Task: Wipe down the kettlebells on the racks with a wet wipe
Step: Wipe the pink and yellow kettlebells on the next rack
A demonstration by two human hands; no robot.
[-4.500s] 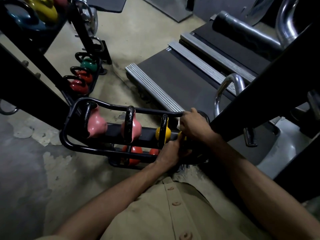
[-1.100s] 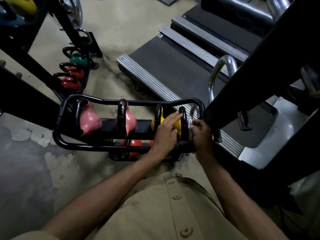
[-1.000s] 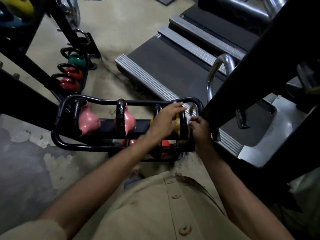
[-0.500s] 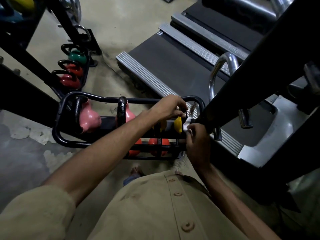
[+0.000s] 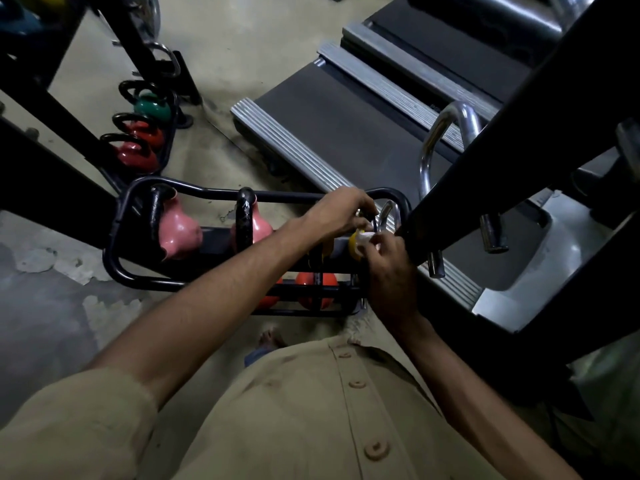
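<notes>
A treadmill with a dark matte belt and ribbed metal side rails lies beyond a black rack of round steel tube. Its upper tier holds two glossy pink kettlebells with black loop handles, and red kettlebells sit below. At the rack's right end is a yellow kettlebell. The left hand curls its fingers over its handle, and the right hand pinches a crumpled white wipe against its body.
</notes>
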